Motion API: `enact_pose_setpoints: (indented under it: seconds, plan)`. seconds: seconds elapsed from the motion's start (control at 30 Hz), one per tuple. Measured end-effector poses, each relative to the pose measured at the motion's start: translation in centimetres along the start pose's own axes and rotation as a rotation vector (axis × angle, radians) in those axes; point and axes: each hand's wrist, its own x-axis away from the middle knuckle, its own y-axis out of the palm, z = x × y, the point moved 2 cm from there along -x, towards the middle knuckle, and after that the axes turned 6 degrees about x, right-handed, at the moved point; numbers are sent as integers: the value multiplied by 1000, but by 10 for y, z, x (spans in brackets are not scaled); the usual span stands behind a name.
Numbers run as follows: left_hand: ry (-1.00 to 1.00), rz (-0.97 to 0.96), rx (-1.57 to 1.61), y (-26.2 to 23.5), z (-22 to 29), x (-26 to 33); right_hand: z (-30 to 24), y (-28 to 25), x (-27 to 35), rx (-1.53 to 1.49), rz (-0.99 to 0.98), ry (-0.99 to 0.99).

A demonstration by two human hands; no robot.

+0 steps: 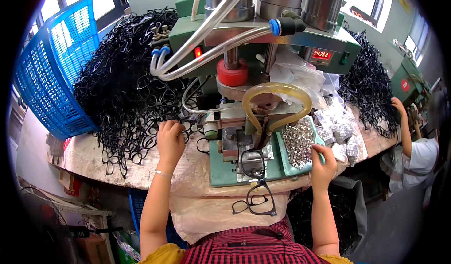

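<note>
My left hand (171, 142) is beside a heap of black eyeglass frames (127, 95), its fingers curled together; whatever is between the fingertips is hidden. On the right, my right hand (324, 166) pinches the handle of a teal scoop (319, 139) at the edge of a teal tray (283, 158). Small shiny metal pieces (297, 142) fill that tray. Between my hands stands a green press, with a dark eyeglass frame (252, 175) at its metal fixture (260, 156). Below it, more black glasses (263, 212) hang over the front edge, above my lap.
A blue plastic basket (56, 71) leans at the far left. Clear air hoses (211, 24) and a yellowish tube loop (277, 86) surround the press. Plastic bags (344, 131) lie right of the tray. Another person's arm (405, 128) reaches to a second frame heap (366, 85).
</note>
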Motion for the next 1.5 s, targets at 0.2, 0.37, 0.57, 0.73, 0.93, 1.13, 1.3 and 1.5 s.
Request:
enact_pose_setpoints:
  seconds: [0.2,0.37,0.57,0.73,0.93,1.13,1.3,1.5]
  plan:
    - [-70,-91,35,54,1,-3,-73,0,-6,-137,-169,-196]
    - [227,-373,116,50,-22,14,-107,45,-19,-410,-251,-168]
    - [87,-429,326,1,-28,38,-103,59,-1,-603,-297,108]
    - [-787,202,1492,-3,-51,47,-124,62,1,-783,-379,194]
    - [-151,320,1054,-63,120,19,-137,31,7,-639,-453,145]
    - [655,-204,623,-55,196,7,-21,23,-25,476,-273,-200]
    - [659,-204,637,-48,196,0,17,18,-24,335,-137,-239]
    - [608,-251,644,-52,194,0,-16,46,-19,399,-285,-616]
